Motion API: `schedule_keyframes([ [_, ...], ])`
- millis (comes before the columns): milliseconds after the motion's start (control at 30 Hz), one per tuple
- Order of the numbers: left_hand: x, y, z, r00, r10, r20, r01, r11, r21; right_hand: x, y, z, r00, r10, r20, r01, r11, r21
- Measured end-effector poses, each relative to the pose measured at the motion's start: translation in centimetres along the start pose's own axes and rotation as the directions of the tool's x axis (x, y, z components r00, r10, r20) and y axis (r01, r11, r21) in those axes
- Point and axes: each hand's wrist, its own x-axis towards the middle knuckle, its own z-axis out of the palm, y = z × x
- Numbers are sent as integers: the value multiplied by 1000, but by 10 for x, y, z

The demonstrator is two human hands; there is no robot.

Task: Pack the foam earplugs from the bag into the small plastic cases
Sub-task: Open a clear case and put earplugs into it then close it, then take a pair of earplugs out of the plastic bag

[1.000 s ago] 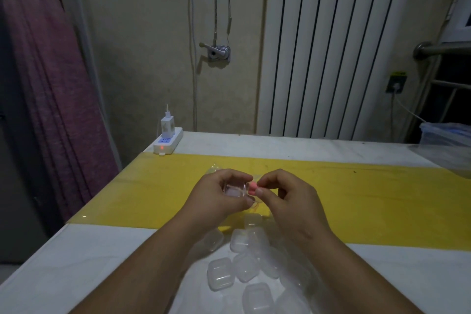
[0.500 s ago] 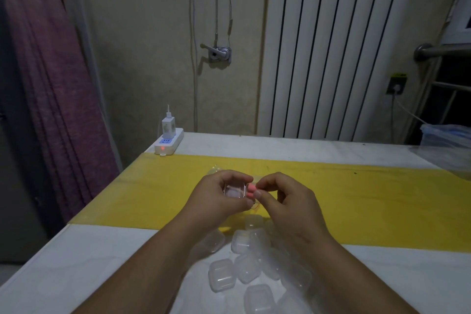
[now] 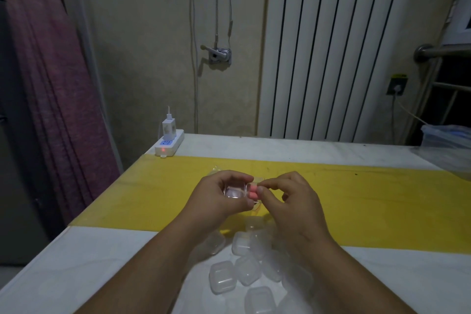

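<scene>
A dark red curtain (image 3: 51,89) hangs at nine o'clock of the scene, beside the table's (image 3: 76,270) left edge. At the table's far left corner, about eleven o'clock from the hands, lies a white power strip (image 3: 175,141) with a charger (image 3: 168,128) plugged in and a small red light showing.

Over the yellow mat (image 3: 142,196), the left hand (image 3: 216,199) curls round a small clear case (image 3: 234,191). Its fingers wrap the far rim at twelve o'clock and its thumb presses the near edge at six o'clock, so the case is clamped with its hollow facing the camera. At three o'clock of that case, right at its rim, sit the pink foam earplugs (image 3: 252,190). They look like two, side by side, though the dim light leaves the count unsure. They lie between the two hands, touching the case's right edge.

The right hand (image 3: 295,204) pinches the earplugs between thumb and forefinger at their three o'clock side; its other fingers are curled loosely into the palm. A corner of clear bag (image 3: 214,170) shows at twelve o'clock of the left hand, mostly hidden behind both hands.

At six o'clock of the hands, between the forearms, a heap of closed clear cases (image 3: 221,276) rests on the white tabletop. At three o'clock of the scene, a lidded plastic bin (image 3: 446,139) stands near the table's far right edge.
</scene>
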Motion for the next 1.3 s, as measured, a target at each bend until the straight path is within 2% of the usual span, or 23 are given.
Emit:
schedule_keyframes([
  [167,-2,3,3,999,-19,35,19,1000,-17,-1,-4,1,984,164,63,-175,951,257],
  [233,-1,4,2,996,-82,41,87,985,-152,-1,-5,0,972,224,65,-233,912,337],
  [300,1,7,0,986,-153,73,169,916,-364,1,-7,-4,966,253,54,-255,895,367],
  [367,2,7,-2,983,-156,97,183,874,-449,2,-8,-7,965,257,46,-254,887,384],
  [533,2,-2,2,995,-50,82,67,971,-229,-1,-7,-5,968,242,72,-249,869,429],
  [667,3,-1,0,997,-64,35,71,971,-230,0,-9,-5,941,308,141,-328,723,608],
  [700,3,0,0,997,-71,25,75,973,-220,0,-10,-5,937,316,149,-339,720,605],
  [833,1,2,2,997,-72,13,73,985,-156,-1,-7,-3,954,274,119,-298,858,418],
  [1000,0,6,0,999,-45,-10,46,999,16,1,-9,-3,965,223,139,-261,877,403],
  [1100,4,7,-7,990,-105,-98,115,987,108,4,-3,-5,966,241,99,-260,896,359],
  [1167,4,4,-12,972,-168,-162,207,941,267,8,8,-9,968,245,49,-249,927,282],
  [1233,3,0,-14,952,-234,-200,301,837,457,10,17,-11,970,241,36,-244,950,195],
  [1300,2,-1,-14,935,-268,-234,353,785,509,12,23,-11,971,235,49,-239,964,116],
])
